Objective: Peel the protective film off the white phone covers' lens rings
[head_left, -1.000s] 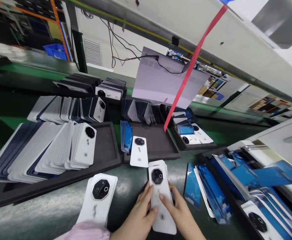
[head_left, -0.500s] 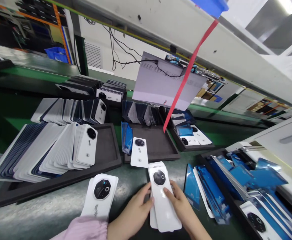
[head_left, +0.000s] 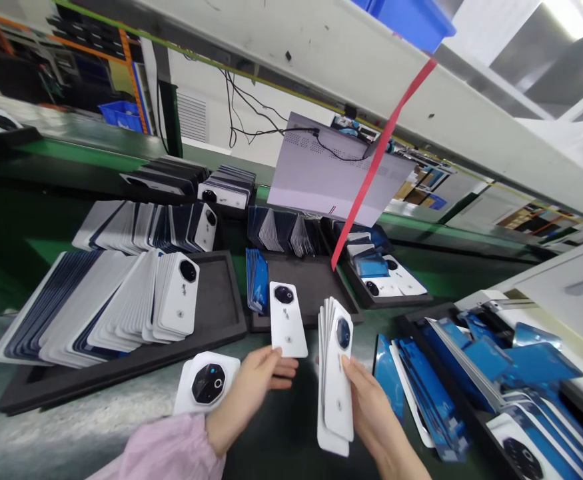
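My left hand [head_left: 264,380] pinches the lower edge of a white phone back cover [head_left: 287,333], its thumb on top and its fingers underneath. This cover has a black octagonal camera ring and overlaps the front of a dark foam tray [head_left: 311,312]. My right hand [head_left: 371,393] grips a small stack of similar white phone back covers [head_left: 338,393], tilted on edge so their sides fan apart. By my left wrist lie white back covers [head_left: 186,387], the upper one showing a large camera ring; my sleeve partly hides them.
A foam tray [head_left: 228,320] on the left holds a long row of leaning covers [head_left: 121,307]. Blue-filmed panels [head_left: 428,393] lie to the right beside another loaded tray [head_left: 411,320]. A red strap [head_left: 371,170] hangs before a grey panel [head_left: 311,163].
My left hand has left the stack and taken hold of the cover at the middle tray, which has shifted slightly nearer. My right hand has tipped the stack onto its edge.
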Demonstrator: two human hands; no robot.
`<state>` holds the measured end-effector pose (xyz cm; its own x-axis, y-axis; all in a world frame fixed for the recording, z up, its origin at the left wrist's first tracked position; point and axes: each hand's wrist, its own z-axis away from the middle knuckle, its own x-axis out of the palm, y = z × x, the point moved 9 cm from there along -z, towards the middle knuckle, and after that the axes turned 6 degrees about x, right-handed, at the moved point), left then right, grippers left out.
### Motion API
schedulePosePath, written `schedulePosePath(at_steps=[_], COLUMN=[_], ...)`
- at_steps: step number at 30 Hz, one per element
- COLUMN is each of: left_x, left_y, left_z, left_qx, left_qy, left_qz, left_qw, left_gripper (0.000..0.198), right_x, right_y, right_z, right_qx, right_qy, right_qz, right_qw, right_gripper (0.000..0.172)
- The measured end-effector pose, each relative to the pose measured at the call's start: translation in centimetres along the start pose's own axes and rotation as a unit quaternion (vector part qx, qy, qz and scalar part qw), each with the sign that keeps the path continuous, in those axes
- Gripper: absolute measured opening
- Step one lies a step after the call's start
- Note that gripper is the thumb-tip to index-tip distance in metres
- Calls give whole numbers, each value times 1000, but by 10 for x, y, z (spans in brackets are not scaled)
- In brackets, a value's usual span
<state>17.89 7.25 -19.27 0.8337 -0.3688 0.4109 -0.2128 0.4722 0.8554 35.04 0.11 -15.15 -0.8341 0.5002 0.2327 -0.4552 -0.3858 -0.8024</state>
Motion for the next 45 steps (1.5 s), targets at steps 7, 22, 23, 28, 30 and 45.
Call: schedulePosePath(at_steps=[7, 22, 23, 28, 30, 45], left_x=[50, 20, 20, 23, 27, 45], left_y=[-28, 18, 21, 32, 32, 24], left_z=[34, 41, 42, 43, 44, 46], left_qx=[15, 171, 187, 218, 224, 90], left_qy=[-148, -38, -38, -47, -58, -167], left_qz=[-131, -236, -253, -289, -291, -113], left_qw=[980, 956, 948, 931, 928, 975], left_gripper=[26, 39, 35, 35, 43, 64], right_x=[9, 38, 43, 56, 59, 46], right_y=[5, 9, 8, -3, -8, 7], right_z=[-26, 20, 22, 27, 31, 26], right_qx=[-44, -288, -299, -329, -343, -129], right_qy=[-19, -80, -96, -140, -138, -82], right_qz=[61, 234, 245, 261, 249, 93], right_qw=[997, 925, 917, 897, 895, 984], right_gripper=[27, 46, 40, 40, 51, 57])
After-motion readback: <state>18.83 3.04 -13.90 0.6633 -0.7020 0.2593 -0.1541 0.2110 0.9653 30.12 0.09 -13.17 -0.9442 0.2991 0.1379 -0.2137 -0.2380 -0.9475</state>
